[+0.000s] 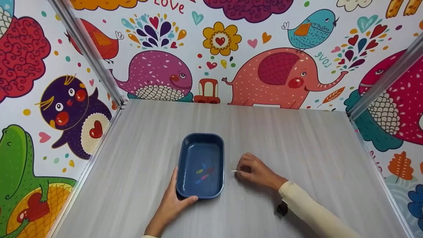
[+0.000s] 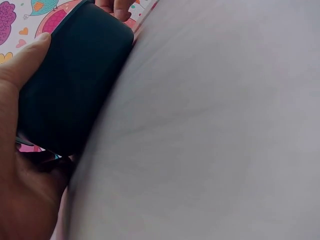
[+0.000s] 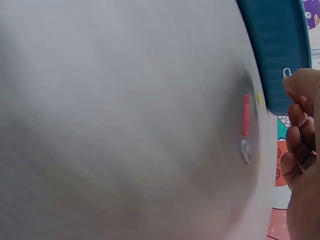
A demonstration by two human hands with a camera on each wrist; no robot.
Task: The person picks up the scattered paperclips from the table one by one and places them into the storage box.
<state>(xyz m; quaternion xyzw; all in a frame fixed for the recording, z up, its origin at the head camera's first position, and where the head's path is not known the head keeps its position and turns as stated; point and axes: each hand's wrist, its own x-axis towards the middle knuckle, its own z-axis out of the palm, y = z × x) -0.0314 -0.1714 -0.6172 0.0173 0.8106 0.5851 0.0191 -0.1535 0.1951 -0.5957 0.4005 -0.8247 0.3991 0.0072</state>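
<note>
A deep blue rectangular tray (image 1: 202, 152) stands on the table with several coloured paper clips inside, among them a yellow paper clip (image 1: 200, 171). My left hand (image 1: 170, 203) grips its near left corner, thumb at the near rim and fingers along the left side. Just right of the tray, my right hand (image 1: 252, 168) pinches a white paper clip (image 3: 286, 73) between thumb and fingertip. In the right wrist view, a pink paper clip (image 3: 246, 115), another white clip (image 3: 245, 151) and a yellow clip (image 3: 260, 99) lie on the table beside the tray.
The grey wood-grain table (image 1: 148, 138) is enclosed by printed cartoon panels (image 1: 211, 56) at the back and sides. Metal edge strips (image 1: 89, 56) run along the corners. A dark strapped device (image 1: 281, 209) sits at the right wrist.
</note>
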